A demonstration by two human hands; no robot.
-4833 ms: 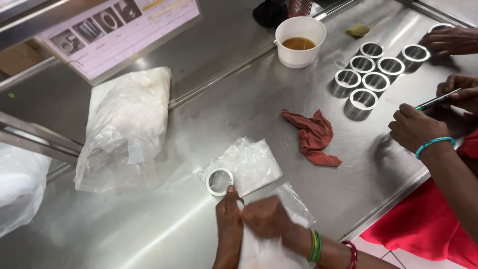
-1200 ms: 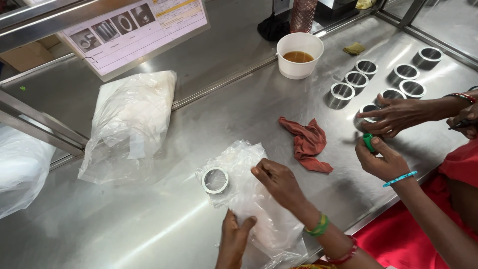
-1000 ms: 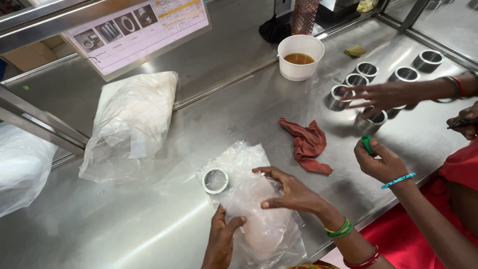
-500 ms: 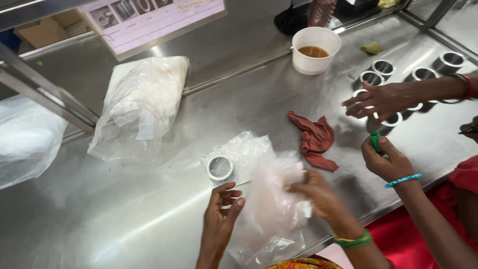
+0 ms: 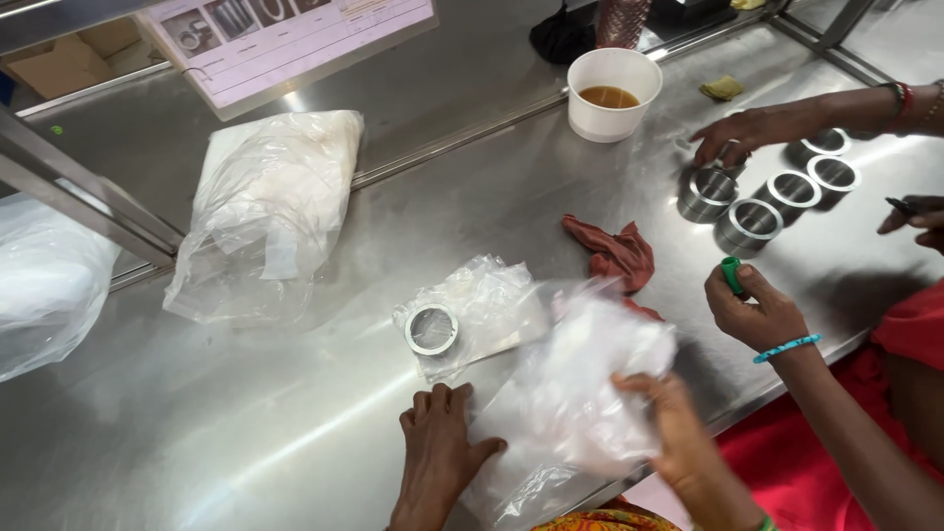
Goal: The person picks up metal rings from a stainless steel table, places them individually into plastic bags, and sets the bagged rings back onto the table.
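My right hand (image 5: 678, 442) grips a clear plastic bag (image 5: 590, 379) and lifts it off the steel table (image 5: 246, 423); the bag is blurred. My left hand (image 5: 438, 447) lies flat on the table, fingers spread, touching the lower edge of the plastic. A metal ring (image 5: 432, 328) sits just beyond my left hand on another flat clear bag (image 5: 482, 305).
A red rag (image 5: 615, 254) lies right of the bags. A white cup of brown liquid (image 5: 615, 93) stands at the back. Another person's hands (image 5: 752, 310) work at several metal rings (image 5: 747, 224) on the right. Large stuffed plastic bags (image 5: 270, 211) lie at left.
My right hand has pulled the clear bag up and toward me. My left hand has dropped flat onto the table. The other person's far hand reached to the rings.
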